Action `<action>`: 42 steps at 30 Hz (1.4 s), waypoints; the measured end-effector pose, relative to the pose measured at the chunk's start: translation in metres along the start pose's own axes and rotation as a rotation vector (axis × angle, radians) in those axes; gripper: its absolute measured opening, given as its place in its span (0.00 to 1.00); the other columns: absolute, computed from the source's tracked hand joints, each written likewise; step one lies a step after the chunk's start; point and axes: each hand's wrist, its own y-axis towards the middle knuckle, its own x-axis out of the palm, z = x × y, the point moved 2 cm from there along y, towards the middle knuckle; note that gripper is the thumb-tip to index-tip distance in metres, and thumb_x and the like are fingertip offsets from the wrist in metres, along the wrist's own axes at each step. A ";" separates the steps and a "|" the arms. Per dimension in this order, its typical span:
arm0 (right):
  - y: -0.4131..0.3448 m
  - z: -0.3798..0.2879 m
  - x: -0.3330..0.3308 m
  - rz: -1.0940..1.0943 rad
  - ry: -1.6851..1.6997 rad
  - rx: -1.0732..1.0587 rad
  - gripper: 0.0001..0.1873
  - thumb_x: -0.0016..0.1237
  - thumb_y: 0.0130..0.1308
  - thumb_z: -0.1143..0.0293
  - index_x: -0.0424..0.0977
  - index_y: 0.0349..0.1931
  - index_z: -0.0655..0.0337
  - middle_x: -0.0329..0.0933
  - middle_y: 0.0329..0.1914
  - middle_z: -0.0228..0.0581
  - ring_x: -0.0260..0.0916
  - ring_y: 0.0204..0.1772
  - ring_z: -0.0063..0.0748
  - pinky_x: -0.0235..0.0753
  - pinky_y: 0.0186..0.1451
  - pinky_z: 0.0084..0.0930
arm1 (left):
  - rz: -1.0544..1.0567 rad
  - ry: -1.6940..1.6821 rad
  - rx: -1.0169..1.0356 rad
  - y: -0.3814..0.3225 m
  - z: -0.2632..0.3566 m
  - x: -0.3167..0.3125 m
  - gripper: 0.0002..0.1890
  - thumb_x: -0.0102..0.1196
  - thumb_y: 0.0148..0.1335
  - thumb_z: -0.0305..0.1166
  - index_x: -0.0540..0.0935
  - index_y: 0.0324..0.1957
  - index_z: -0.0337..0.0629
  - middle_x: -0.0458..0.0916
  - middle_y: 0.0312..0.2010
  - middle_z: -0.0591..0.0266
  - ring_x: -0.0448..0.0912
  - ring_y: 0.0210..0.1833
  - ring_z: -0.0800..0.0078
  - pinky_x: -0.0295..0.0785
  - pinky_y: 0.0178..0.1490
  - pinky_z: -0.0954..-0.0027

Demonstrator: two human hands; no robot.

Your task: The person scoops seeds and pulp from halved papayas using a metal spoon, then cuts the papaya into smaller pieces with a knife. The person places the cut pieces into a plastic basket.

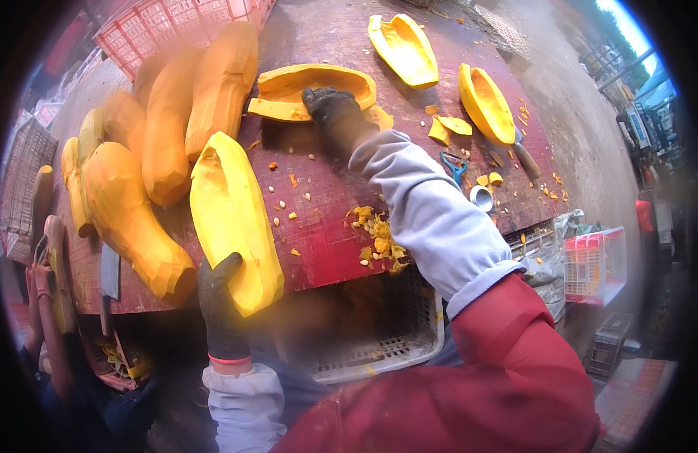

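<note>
My left hand, in a dark glove, holds the lower end of a yellow peeled squash piece, tilted over the table's front edge. My right hand, in a dark glove, is on a hollowed squash half farther back; its fingers curl over the near rim, and whether they grip it is hard to tell. Several whole peeled squashes lie to the left. Two more hollowed halves rest at the back right. Seeds and a heap of pulp lie on the red table.
A blue peeler, a metal ring-shaped thing and a knife handle are at the right. A cleaver lies at the left edge. Below the table stands a white plastic crate. Another person's hands hold a squash at far left.
</note>
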 end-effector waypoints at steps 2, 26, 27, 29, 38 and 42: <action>0.016 -0.005 -0.005 -0.003 0.099 0.074 0.21 0.50 0.54 0.60 0.75 0.48 0.58 0.77 0.48 0.48 0.75 0.52 0.46 0.73 0.51 0.39 | 0.002 -0.021 -0.028 0.001 -0.007 -0.001 0.17 0.51 0.60 0.32 0.73 0.49 0.33 0.78 0.37 0.55 0.79 0.36 0.65 0.76 0.41 0.66; -0.126 0.246 -0.086 0.132 -0.331 0.746 0.33 0.48 0.59 0.51 0.60 0.61 0.58 0.77 0.39 0.46 0.77 0.42 0.46 0.73 0.44 0.42 | -0.114 1.000 0.965 0.004 -0.015 -0.006 0.15 0.58 0.54 0.25 0.76 0.45 0.35 0.77 0.37 0.53 0.78 0.37 0.62 0.76 0.39 0.66; -0.135 0.245 -0.077 0.179 -0.342 0.708 0.36 0.50 0.58 0.49 0.57 0.63 0.58 0.75 0.43 0.49 0.75 0.46 0.46 0.72 0.46 0.44 | -0.130 0.879 0.814 0.006 -0.013 -0.003 0.15 0.57 0.54 0.26 0.75 0.46 0.35 0.77 0.37 0.54 0.77 0.37 0.63 0.75 0.39 0.66; -0.151 0.242 -0.064 0.135 -0.467 0.597 0.41 0.51 0.56 0.49 0.52 0.66 0.58 0.73 0.49 0.51 0.72 0.50 0.47 0.71 0.46 0.43 | -0.065 0.341 0.181 0.008 -0.017 -0.001 0.14 0.54 0.56 0.28 0.74 0.45 0.34 0.77 0.36 0.57 0.77 0.35 0.67 0.75 0.39 0.67; -0.146 0.265 -0.055 0.024 -0.502 0.578 0.46 0.51 0.55 0.65 0.41 0.71 0.53 0.71 0.46 0.48 0.72 0.47 0.44 0.74 0.46 0.43 | 0.071 0.436 0.064 0.010 -0.032 0.028 0.15 0.50 0.57 0.31 0.74 0.45 0.33 0.76 0.33 0.61 0.76 0.31 0.73 0.73 0.35 0.73; -0.106 0.293 -0.047 0.130 -0.367 0.479 0.55 0.60 0.46 0.64 0.38 0.71 0.55 0.70 0.49 0.54 0.70 0.51 0.51 0.71 0.53 0.42 | -0.015 0.410 -0.038 0.012 -0.034 0.032 0.18 0.49 0.56 0.30 0.73 0.48 0.33 0.77 0.34 0.60 0.77 0.31 0.71 0.74 0.35 0.72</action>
